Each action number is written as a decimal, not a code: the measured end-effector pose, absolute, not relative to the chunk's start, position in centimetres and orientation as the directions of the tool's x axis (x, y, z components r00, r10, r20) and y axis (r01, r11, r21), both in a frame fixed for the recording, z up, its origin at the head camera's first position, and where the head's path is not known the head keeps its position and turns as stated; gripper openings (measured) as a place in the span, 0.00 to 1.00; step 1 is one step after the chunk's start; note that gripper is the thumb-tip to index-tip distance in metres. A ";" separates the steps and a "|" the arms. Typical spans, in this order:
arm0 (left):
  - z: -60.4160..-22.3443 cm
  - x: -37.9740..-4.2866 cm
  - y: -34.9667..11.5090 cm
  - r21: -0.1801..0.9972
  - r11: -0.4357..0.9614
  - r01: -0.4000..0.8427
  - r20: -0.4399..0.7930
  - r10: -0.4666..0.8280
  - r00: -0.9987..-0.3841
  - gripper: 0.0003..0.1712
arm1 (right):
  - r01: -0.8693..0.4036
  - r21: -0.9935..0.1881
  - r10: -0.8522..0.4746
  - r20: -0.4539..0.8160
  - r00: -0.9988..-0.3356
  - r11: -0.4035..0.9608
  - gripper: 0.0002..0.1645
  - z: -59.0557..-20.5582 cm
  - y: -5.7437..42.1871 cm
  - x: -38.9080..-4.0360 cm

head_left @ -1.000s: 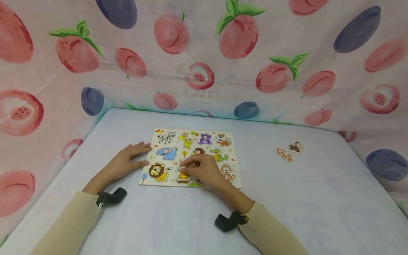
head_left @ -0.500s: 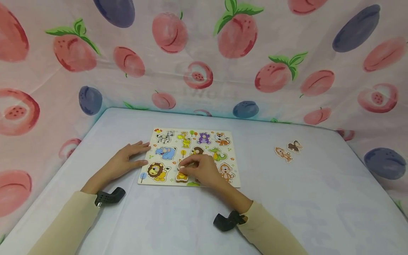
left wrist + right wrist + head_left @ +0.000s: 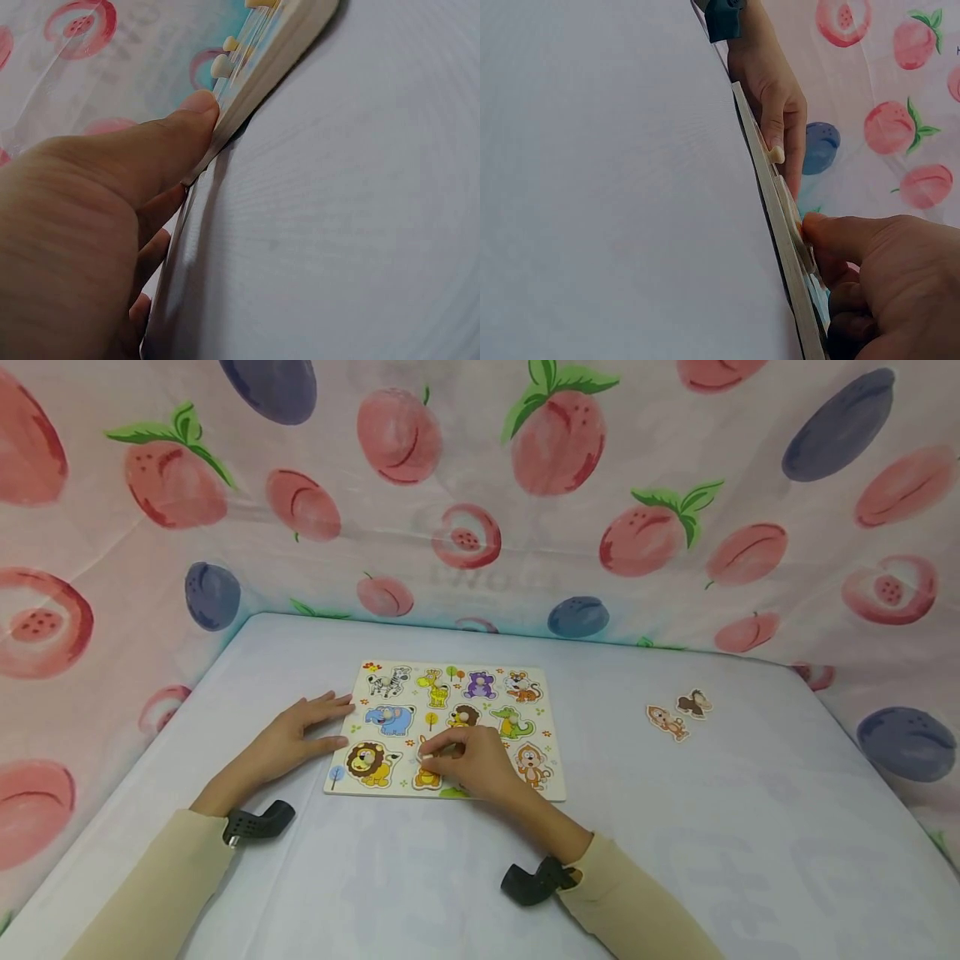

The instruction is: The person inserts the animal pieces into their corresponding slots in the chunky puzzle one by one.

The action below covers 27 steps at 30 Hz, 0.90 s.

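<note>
My right hand point(image 3: 476, 764) pinches a yellow animal puzzle piece point(image 3: 427, 777) by its knob, at the bottom row of the wooden peg puzzle board point(image 3: 405, 783). In the right wrist view the piece point(image 3: 795, 217) lies close along the board's face, under the thumb and fingertips. My left hand point(image 3: 288, 743) lies at the board's left side, its fingers extended and thumb against the edge. The left wrist view shows that thumb point(image 3: 176, 139) at the board's rim. Next to the held piece is a lion piece point(image 3: 370, 766). The right hand covers part of the bottom row.
To the right, a loose monkey piece point(image 3: 667, 724) and a brown animal piece point(image 3: 695, 704) lie on the white tablecloth point(image 3: 637, 793). Other animals, including an elephant point(image 3: 390, 721) and a crocodile point(image 3: 513, 724), fill the board. A fruit-printed curtain point(image 3: 525, 552) stands behind the table.
The yellow piece, raised with its thick lower edge showing earlier, now sits lower and flatter on the board. The right hand keeps its pinch; the left hand stays put.
</note>
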<state>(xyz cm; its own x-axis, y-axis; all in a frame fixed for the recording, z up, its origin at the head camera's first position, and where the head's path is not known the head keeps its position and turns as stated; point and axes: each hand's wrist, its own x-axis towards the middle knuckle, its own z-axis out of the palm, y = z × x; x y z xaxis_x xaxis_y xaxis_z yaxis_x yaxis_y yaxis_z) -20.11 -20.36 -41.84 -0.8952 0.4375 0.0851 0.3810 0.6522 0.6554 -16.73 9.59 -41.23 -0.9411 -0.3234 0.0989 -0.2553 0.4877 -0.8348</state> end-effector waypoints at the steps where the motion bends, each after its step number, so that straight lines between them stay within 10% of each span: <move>1: -41.8 -20.1 -20.4 0.655 0.652 0.382 0.086 0.438 -0.895 0.35 | -0.258 -0.835 -0.325 0.102 -0.940 0.486 0.05 -41.2 9.6 -16.7; 27: -41.7 -20.0 -20.4 0.663 0.645 0.380 0.085 0.439 -0.894 0.35 | -0.293 -0.818 -0.336 0.131 -0.933 0.495 0.05 -41.2 9.5 -16.6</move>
